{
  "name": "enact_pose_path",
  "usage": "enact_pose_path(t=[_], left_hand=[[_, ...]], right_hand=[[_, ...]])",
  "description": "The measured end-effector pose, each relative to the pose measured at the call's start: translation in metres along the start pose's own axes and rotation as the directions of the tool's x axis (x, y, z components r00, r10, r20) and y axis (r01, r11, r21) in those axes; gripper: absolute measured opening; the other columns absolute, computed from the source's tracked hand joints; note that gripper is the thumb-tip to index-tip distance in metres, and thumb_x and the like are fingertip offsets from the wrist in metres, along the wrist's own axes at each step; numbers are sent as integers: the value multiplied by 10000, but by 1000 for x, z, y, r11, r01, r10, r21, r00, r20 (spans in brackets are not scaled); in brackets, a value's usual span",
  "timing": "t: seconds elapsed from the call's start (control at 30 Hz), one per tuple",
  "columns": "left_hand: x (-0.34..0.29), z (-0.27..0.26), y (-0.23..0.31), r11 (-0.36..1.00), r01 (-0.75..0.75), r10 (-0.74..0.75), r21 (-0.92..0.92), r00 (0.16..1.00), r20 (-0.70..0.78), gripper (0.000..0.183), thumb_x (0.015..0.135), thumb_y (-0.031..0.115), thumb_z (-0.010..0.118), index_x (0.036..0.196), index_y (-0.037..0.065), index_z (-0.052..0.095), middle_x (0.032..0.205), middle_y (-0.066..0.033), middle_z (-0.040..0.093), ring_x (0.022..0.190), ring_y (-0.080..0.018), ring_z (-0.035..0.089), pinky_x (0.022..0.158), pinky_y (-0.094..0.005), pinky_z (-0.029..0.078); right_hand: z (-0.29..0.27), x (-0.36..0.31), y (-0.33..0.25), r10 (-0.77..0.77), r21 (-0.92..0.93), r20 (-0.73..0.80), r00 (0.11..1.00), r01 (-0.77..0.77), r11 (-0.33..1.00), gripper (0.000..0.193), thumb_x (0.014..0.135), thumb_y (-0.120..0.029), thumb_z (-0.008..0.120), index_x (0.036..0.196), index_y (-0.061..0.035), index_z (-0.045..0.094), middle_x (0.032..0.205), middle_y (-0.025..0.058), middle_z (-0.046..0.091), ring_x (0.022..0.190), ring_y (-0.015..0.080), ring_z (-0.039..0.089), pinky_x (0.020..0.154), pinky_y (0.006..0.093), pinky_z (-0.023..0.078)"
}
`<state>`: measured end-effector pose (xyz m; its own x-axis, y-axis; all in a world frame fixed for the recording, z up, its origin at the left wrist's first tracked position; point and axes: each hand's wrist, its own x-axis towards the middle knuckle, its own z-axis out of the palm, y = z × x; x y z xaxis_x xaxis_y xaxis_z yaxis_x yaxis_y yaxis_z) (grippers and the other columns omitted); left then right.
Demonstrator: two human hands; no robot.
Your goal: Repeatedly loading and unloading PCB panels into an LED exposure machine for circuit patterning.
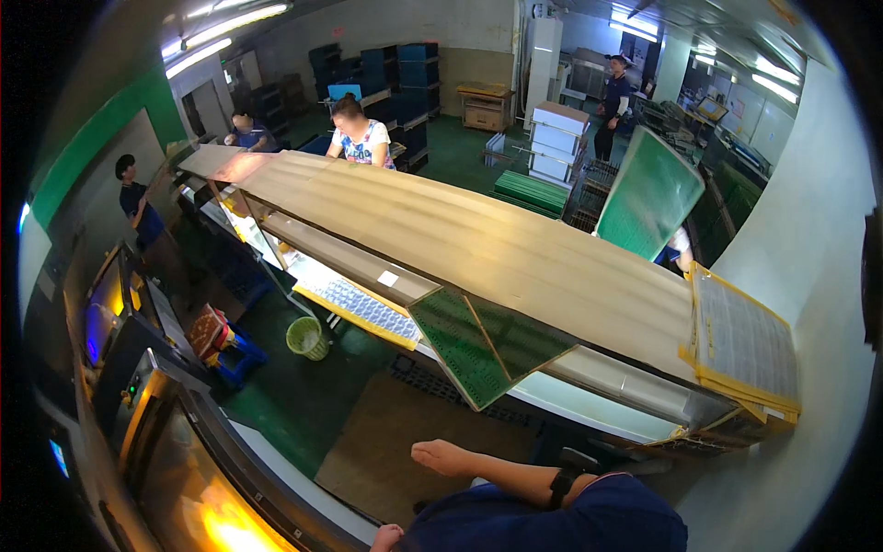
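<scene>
My right hand (441, 457) is stretched out across the aisle, its fingers held together with nothing visible in them. A black band (559, 488) is around that wrist. My left hand (387, 535) is low at the bottom edge, beside the rim of a machine (276, 506) with a glowing orange window; its fingers look curled, and what they hold, if anything, is hidden. Beyond my right hand, a green patterned circuit panel (464, 354) leans at a tilt against the front of the long workbench (441, 225), well apart from my fingers.
Lit shelves (589, 405) run under the bench top. Yellow-edged clear sheets (745, 340) stand at its right end. Behind it a partly hidden person is by a raised green panel (648, 198). A green basket (307, 339) and blue stool (235, 354) are on the floor. Several people are farther off.
</scene>
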<state>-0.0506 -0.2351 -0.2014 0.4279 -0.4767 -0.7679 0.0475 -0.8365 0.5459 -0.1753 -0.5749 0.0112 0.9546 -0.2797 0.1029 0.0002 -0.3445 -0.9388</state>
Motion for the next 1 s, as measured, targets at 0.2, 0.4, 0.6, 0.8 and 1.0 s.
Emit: enact_pose_path(t=[0.2, 0.4, 0.6, 0.8, 1.0], left_hand=[[0, 15, -18, 999, 12, -12, -42, 1000, -1, 152, 757, 137, 573, 725, 68, 704, 676, -60, 673, 672, -182, 644, 625, -325, 495], [5, 28, -48, 994, -59, 60, -92, 998, 15, 151, 759, 139, 575, 727, 66, 704, 676, -57, 673, 672, -180, 644, 624, -324, 495], [6, 15, 21, 999, -33, 34, -27, 999, 37, 137, 765, 90, 567, 750, 55, 698, 680, -30, 665, 671, -155, 631, 618, -302, 498], [21, -24, 138, 929, -162, 162, -332, 986, -28, 204, 788, 12, 484, 912, 30, 645, 763, -67, 674, 646, -135, 605, 572, -264, 475], [-27, -114, 335, 393, -282, 437, -875, 895, -93, 582, 966, 541, 438, 1257, 52, 559, 1179, -164, 644, 1023, -344, 646, 798, -529, 558]], right_hand=[[-69, -27, -16, 470, 574, -116, 875, -328, 751, 113, 967, -170, 562, 1036, -82, 573, 902, 49, 607, 765, 128, 578, 663, 265, 470], [-117, -10, -34, 332, 829, -355, 874, 130, 544, 605, 919, -254, 661, 1417, -79, 365, 1331, 151, 508, 1078, 247, 592, 867, 378, 508], [-178, 112, -40, 385, 927, -375, 843, 349, 138, 529, 990, -296, 578, 1397, -27, 371, 1361, 165, 492, 1227, 266, 522, 986, 434, 473], [-183, 139, -32, 483, 890, -395, 781, 197, 411, 309, 981, -150, 564, 1213, 44, 501, 1122, 140, 619, 990, 256, 651, 847, 386, 580], [-172, -8, -57, 501, 785, 189, 844, -437, 440, 371, 917, -137, 645, 1247, 7, 552, 1127, 125, 653, 1006, 250, 651, 823, 393, 563]])
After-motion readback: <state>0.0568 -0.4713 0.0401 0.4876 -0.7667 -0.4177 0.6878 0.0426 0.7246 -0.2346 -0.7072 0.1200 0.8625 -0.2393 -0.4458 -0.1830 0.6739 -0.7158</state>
